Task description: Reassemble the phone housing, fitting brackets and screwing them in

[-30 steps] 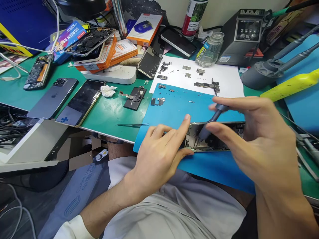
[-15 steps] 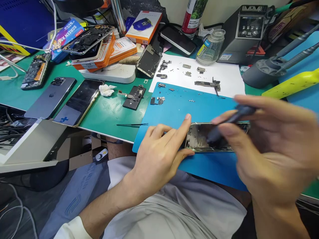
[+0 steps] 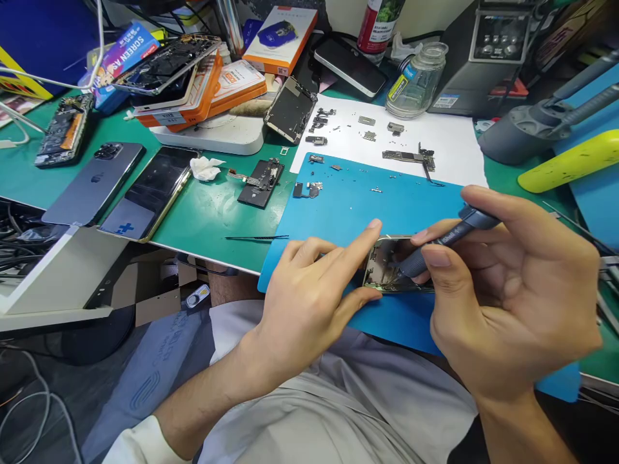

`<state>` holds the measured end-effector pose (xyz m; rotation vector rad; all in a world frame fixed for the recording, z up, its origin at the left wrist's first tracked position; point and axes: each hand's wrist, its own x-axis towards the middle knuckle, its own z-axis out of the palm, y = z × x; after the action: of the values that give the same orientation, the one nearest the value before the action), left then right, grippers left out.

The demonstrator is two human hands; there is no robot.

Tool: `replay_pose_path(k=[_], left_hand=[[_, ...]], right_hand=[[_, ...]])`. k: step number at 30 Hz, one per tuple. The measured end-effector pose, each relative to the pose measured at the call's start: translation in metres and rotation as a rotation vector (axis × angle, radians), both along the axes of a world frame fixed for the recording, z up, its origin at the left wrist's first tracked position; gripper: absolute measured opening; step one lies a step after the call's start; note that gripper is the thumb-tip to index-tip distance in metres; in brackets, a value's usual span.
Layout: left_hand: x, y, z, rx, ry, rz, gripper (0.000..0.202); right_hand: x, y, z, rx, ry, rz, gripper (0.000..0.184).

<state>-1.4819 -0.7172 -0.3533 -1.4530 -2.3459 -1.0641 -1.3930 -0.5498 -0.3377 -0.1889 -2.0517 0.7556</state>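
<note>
An opened phone housing [image 3: 384, 264] with a bare metal interior lies on the blue mat [image 3: 362, 216]. My left hand [image 3: 312, 303] grips its left end, the thumb on the near edge and the index finger by the far edge. In my right hand [image 3: 507, 290] is a dark grey screwdriver [image 3: 449, 237], held between thumb and fingers and slanting down to the left. Its tip reaches inside the housing close to the left end. The housing's right part is hidden behind my right hand.
Small phone parts sit on a white paper [image 3: 353, 142], with a logic board [image 3: 409, 156] on it. Tweezers [image 3: 256, 238] lie left of the mat. A battery [image 3: 261, 183], several phones, a glass jar [image 3: 416, 80] and a grey tool holder [image 3: 527, 138] stand around.
The screwdriver has gone from blurred motion to a steady hold, its tip now lower and slightly left in the housing. My left hand keeps the same grip.
</note>
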Motion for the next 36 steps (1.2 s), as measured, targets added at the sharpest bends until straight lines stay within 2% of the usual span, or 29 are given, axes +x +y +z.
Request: replay_pose_path(k=[14, 16, 18, 20, 22, 26, 30, 32, 34, 36], left_hand=[[0.001, -0.001, 0.0, -0.032, -0.004, 0.017, 0.059], [0.001, 0.0, 0.0, -0.038, -0.004, 0.017, 0.06], [0.0, 0.0, 0.0, -0.037, 0.003, 0.018, 0.06], [0.0, 0.0, 0.0, -0.027, 0.015, 0.02, 0.06], [0.0, 0.0, 0.0, -0.014, 0.027, 0.019, 0.059], [0.001, 0.0, 0.0, -0.012, 0.028, 0.019, 0.059], [0.001, -0.001, 0.0, -0.02, 0.007, 0.011, 0.059], [0.001, -0.001, 0.0, -0.017, 0.011, 0.01, 0.059], [0.001, -0.001, 0.0, -0.01, 0.024, 0.008, 0.059], [0.001, 0.0, 0.0, -0.005, 0.031, 0.007, 0.058]], right_hand=[[-0.001, -0.002, 0.0, -0.038, -0.058, 0.004, 0.056], [0.001, -0.002, 0.004, 0.008, -0.074, -0.005, 0.059], [0.002, -0.002, 0.012, 0.123, -0.109, -0.014, 0.06], [0.002, -0.002, 0.022, 0.236, -0.172, -0.026, 0.054], [0.002, -0.001, 0.03, 0.274, -0.214, -0.044, 0.046], [-0.003, 0.002, 0.038, 0.214, -0.195, -0.081, 0.038], [-0.009, 0.004, 0.038, 0.075, -0.251, 0.04, 0.033], [-0.012, 0.003, 0.037, 0.02, -0.205, 0.052, 0.028], [-0.014, 0.002, 0.037, 0.027, -0.145, 0.026, 0.024], [-0.016, 0.002, 0.037, 0.038, -0.178, 0.064, 0.019]])
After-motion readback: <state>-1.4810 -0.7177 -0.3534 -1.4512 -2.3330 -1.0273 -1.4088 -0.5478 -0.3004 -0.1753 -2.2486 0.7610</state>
